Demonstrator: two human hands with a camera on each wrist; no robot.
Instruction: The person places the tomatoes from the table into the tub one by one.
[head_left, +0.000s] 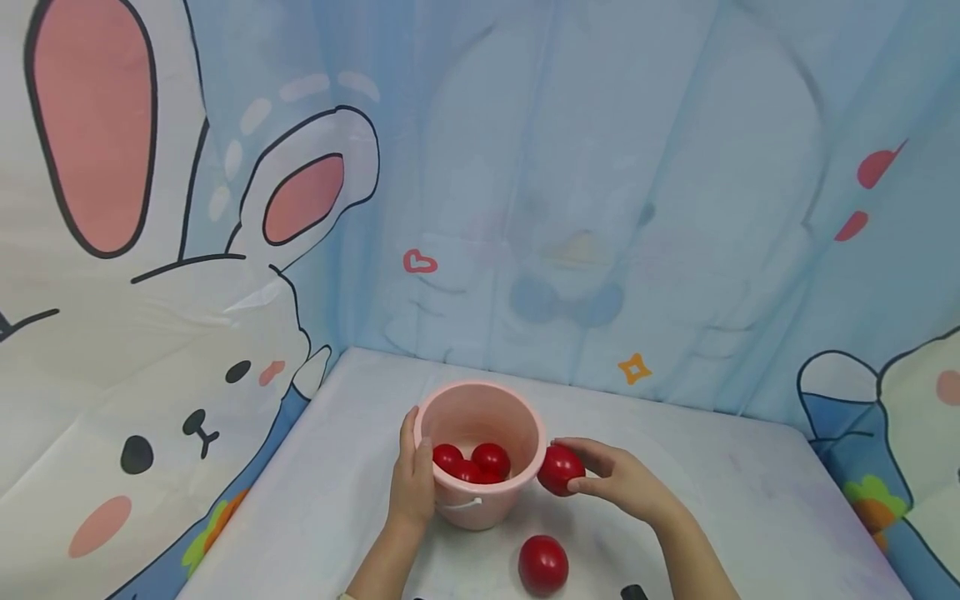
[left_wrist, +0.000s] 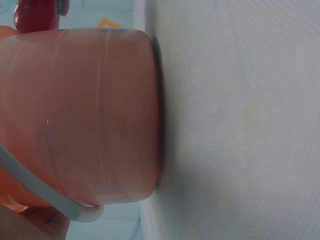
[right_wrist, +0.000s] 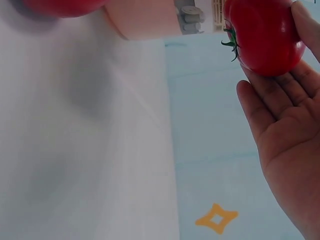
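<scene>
A pink bucket (head_left: 480,504) stands upright on the table with several red tomatoes (head_left: 491,460) inside. My left hand (head_left: 412,487) holds the bucket's left side near the rim, its fingers partly hidden behind the wall. Beyond the bucket's right side, my right hand (head_left: 622,479) grips another tomato (head_left: 560,471) between thumb and fingers, close by the rim. Green sepals show on that held tomato (right_wrist: 265,37) in the right wrist view, and it is off the table. A loose tomato (head_left: 543,565) lies on the table in front of the bucket.
The white-covered table (head_left: 720,517) runs back to a blue curtain (head_left: 600,167) printed with cartoon figures. A white handle (left_wrist: 45,192) hangs against the bucket's side. At the head view's bottom edge, a small dark object (head_left: 633,592) shows partly.
</scene>
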